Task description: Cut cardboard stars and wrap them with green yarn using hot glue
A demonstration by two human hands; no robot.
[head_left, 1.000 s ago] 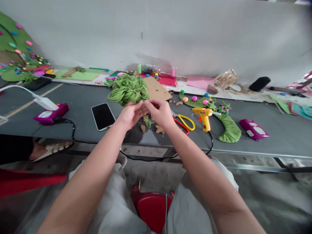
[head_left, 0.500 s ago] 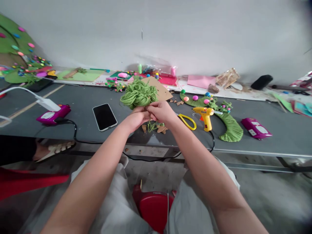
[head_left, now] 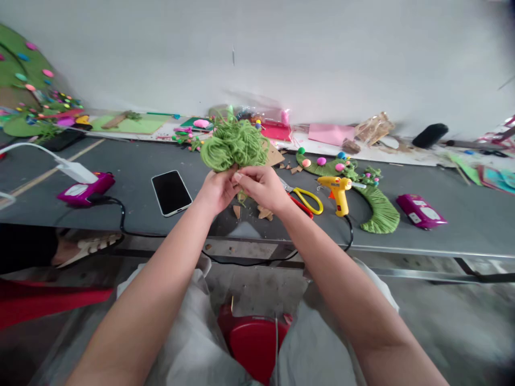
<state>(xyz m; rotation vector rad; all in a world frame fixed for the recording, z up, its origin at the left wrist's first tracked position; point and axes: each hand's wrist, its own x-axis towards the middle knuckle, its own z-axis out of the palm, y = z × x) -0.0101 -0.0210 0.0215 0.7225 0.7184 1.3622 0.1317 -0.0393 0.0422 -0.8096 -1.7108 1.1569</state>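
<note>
A loose bundle of green yarn (head_left: 234, 145) fans out above my two hands over the table. My left hand (head_left: 220, 188) is closed around its lower end. Close beside it, my right hand (head_left: 261, 186) pinches the same gathered end, thumb on top; the exact spot between the fingers is hidden. Just right of my right hand lie scissors with yellow and red handles (head_left: 311, 201), partly covered by my wrist. A yellow glue gun (head_left: 338, 192) rests farther right, beside a curved form wrapped in green yarn (head_left: 381, 212) with pompoms on it.
A phone (head_left: 171, 193) lies left of my hands. Purple power sockets (head_left: 86, 188) sit at the left, with another purple box (head_left: 421, 211) at the right. Cardboard scraps (head_left: 264, 213) lie near the front edge. A black cord hangs below the table edge. A person's foot (head_left: 86, 249) shows lower left.
The yarn bundle has been raised and now spreads more upright above my hands. Both hands have turned a little, and more of the scissors shows beside my right wrist.
</note>
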